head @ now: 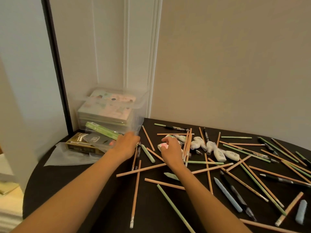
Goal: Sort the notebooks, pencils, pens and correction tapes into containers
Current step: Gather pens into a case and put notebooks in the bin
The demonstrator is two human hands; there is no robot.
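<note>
Many tan and green pencils (208, 169) and black pens (284, 180) lie scattered over the black table (94, 187). White correction tapes (218, 153) cluster at the middle. A clear bin (134, 105) at the back left holds stacked notebooks (107, 108). My left hand (125, 145) reaches to a clear container (101, 145) holding boxes, at a green pencil box (102, 131); its fingers are blurred. My right hand (170, 151) curls over a pink and white correction tape (161, 146).
A clear plastic lid or bag (67, 156) lies in front of the container at the left. The wall stands right behind the table. White foam and paper sit off the table's left edge (8, 199). The near left part of the table bears only my arms.
</note>
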